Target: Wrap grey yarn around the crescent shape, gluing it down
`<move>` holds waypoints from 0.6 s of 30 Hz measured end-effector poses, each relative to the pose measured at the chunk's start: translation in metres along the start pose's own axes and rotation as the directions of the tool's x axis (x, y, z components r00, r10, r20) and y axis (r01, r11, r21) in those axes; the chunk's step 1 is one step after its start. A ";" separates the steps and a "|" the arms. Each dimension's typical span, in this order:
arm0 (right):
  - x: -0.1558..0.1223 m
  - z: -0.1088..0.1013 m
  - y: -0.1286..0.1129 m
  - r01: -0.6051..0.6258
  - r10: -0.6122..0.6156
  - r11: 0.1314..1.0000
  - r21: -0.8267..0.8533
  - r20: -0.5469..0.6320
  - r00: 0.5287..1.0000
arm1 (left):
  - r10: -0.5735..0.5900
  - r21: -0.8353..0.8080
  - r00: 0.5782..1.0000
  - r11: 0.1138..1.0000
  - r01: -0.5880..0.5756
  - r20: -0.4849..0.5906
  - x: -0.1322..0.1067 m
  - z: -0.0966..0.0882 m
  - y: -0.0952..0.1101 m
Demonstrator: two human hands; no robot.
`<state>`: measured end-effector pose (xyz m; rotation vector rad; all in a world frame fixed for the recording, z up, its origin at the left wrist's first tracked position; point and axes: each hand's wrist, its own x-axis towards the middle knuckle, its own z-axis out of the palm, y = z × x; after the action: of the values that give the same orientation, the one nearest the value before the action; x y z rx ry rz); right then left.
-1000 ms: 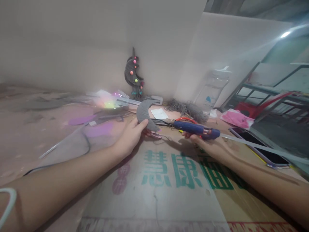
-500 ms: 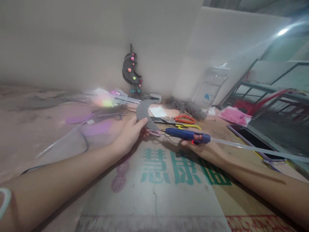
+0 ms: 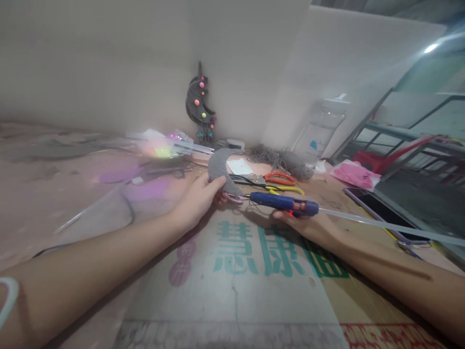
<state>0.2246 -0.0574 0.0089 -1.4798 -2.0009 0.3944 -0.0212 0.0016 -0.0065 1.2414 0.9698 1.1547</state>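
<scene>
A grey yarn-wrapped crescent moon (image 3: 218, 167) is pinched between the thumb and fingers of my left hand (image 3: 204, 198). My right hand (image 3: 305, 224) grips a blue glue gun (image 3: 276, 201) with a red light glowing on it. A long clear glue stick (image 3: 370, 220) sticks out of the gun's back end. The nozzle points left and meets the crescent's lower tip, or lies right beside it; I cannot tell which. Part of a pink loop (image 3: 235, 198) shows under that tip. The fingers beneath the gun are mostly hidden.
A decorated grey moon (image 3: 198, 102) with coloured balls hangs on the wall. Behind my hands lie orange-handled pliers (image 3: 279, 178), yellow-handled pliers (image 3: 286, 189), white paper (image 3: 240, 166) and grey yarn (image 3: 290, 162). A plastic bottle (image 3: 319, 131), a pink packet (image 3: 356, 174) and a phone (image 3: 385, 213) are on the right.
The whole view has shifted slightly, with things sitting a little further right and higher. Both hands keep their holds, and the nozzle stays at the crescent's lower tip.
</scene>
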 end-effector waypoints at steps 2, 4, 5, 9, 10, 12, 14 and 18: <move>0.000 0.000 0.000 -0.003 0.003 1.000 -0.008 -0.001 1.000 | -0.001 -0.001 1.000 1.000 0.001 0.004 0.000 -0.001 -0.001; 0.000 0.000 -0.001 -0.003 0.003 1.000 -0.004 -0.001 1.000 | 0.000 0.000 1.000 1.000 0.000 0.007 0.000 -0.001 -0.001; 0.000 0.000 -0.001 -0.004 0.004 1.000 0.002 0.002 1.000 | 0.003 0.002 1.000 1.000 -0.003 0.009 0.000 -0.001 -0.001; 0.000 0.000 -0.001 -0.007 0.006 1.000 0.012 0.019 1.000 | 0.005 0.015 1.000 1.000 -0.005 0.010 -0.001 0.000 0.001; 0.000 0.000 -0.001 -0.002 0.002 1.000 0.013 0.019 1.000 | 0.002 0.017 1.000 1.000 -0.002 0.006 -0.001 0.000 0.001; -0.001 0.000 -0.001 -0.005 0.005 1.000 0.016 0.022 1.000 | -0.007 0.017 1.000 1.000 0.007 -0.001 -0.001 0.001 0.002; -0.001 0.000 -0.001 -0.017 0.017 0.999 0.028 0.018 1.000 | -0.012 0.017 1.000 1.000 0.012 -0.003 -0.001 0.001 0.002; -0.001 0.001 -0.001 -0.023 0.023 0.999 0.048 0.010 1.000 | -0.016 0.016 1.000 1.000 0.016 -0.007 -0.002 0.001 0.003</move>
<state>0.2236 -0.0583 0.0087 -1.4745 -1.9698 0.4575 -0.0206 -0.0005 -0.0039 1.2417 0.9940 1.1411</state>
